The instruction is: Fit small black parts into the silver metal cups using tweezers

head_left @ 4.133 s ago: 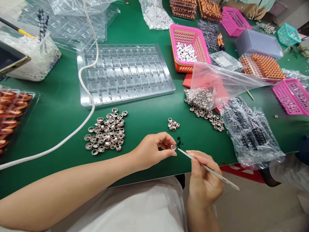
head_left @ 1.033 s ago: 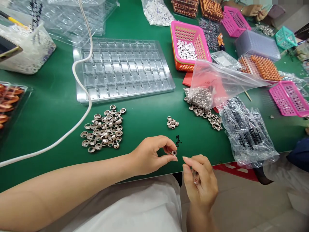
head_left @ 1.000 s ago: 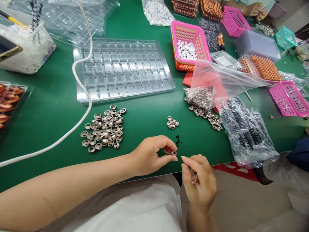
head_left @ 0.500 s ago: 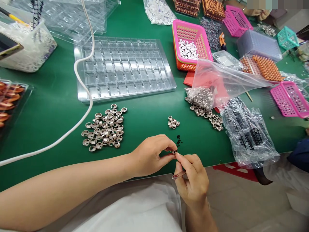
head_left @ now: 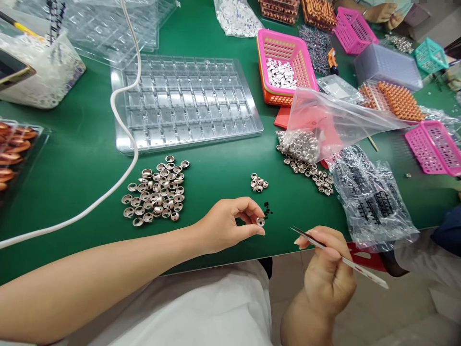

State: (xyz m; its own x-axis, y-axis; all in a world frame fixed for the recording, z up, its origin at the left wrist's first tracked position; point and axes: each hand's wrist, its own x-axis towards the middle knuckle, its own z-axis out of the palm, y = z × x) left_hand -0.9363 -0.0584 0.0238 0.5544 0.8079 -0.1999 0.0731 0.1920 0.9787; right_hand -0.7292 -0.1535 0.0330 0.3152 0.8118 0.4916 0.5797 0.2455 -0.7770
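My left hand (head_left: 225, 225) pinches a small silver metal cup (head_left: 260, 221) between thumb and fingers just above the green table (head_left: 79, 158). A little to its right, off the table's front edge, my right hand (head_left: 329, 271) is closed round thin metal tweezers (head_left: 338, 257) whose tip points left toward the cup, a hand's width away. Tiny black beads (head_left: 267, 207) lie just beyond the cup. A small cluster of silver cups (head_left: 258, 182) sits farther back, and a big pile of silver cups (head_left: 156, 192) lies left of my left hand.
A clear compartment tray (head_left: 185, 103) lies behind the pile, crossed by a white cable (head_left: 122, 125). A plastic bag spilling silver cups (head_left: 306, 144) and a bag of black parts (head_left: 374, 202) sit at right. Pink baskets (head_left: 284, 67) and another person's hands (head_left: 382, 12) are at the back.
My right hand has pulled away to the right from the cup and turned the tweezers so the tip points left. The left hand still holds the cup, slightly raised.
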